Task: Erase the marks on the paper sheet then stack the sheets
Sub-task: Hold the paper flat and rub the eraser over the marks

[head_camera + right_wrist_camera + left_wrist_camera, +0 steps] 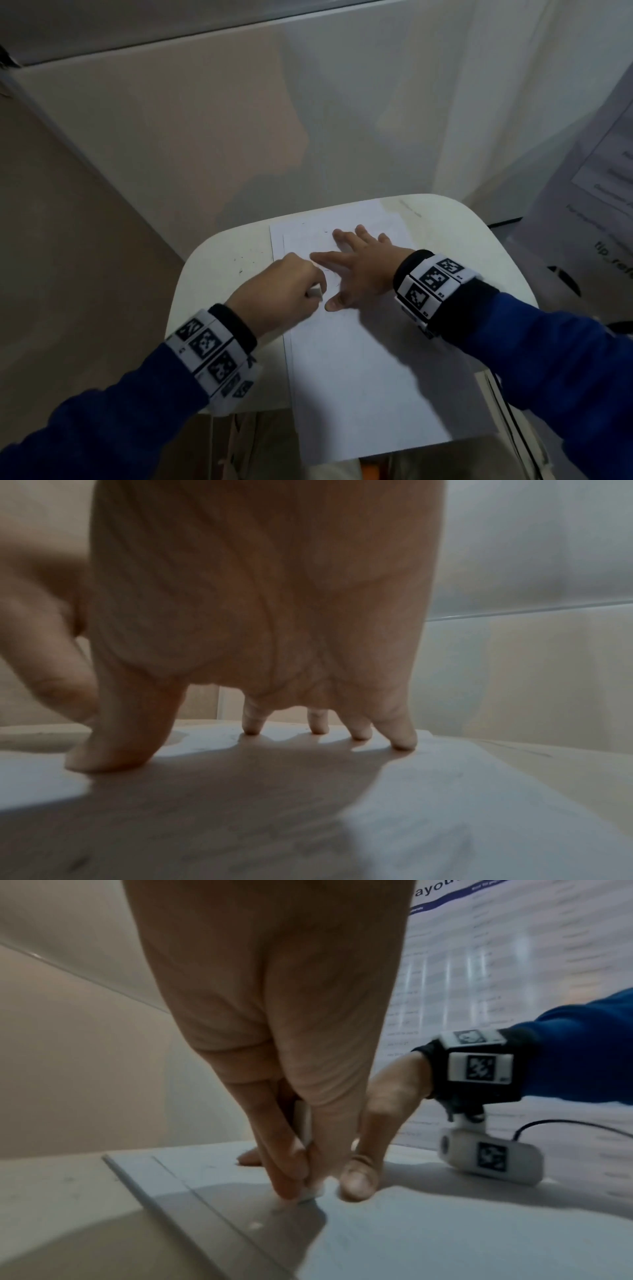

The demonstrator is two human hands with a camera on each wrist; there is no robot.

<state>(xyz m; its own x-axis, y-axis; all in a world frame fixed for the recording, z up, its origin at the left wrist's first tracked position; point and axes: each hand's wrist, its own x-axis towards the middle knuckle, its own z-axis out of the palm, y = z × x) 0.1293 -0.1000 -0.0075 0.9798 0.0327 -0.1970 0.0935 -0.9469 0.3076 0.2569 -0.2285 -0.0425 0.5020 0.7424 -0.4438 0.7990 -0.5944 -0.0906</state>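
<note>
A white paper sheet lies on another sheet that sticks out at the far left, both on a small white table. My left hand pinches a white eraser and presses its end on the top sheet; in the left wrist view the eraser touches the paper between thumb and fingers. My right hand lies flat with fingers spread, pressing the sheet down just right of the eraser. Faint pencil marks show near its fingers.
Dark eraser crumbs dot the table to the left of the sheets. A printed poster hangs at the right. More papers lie at the table's near right edge. A wall stands behind the table.
</note>
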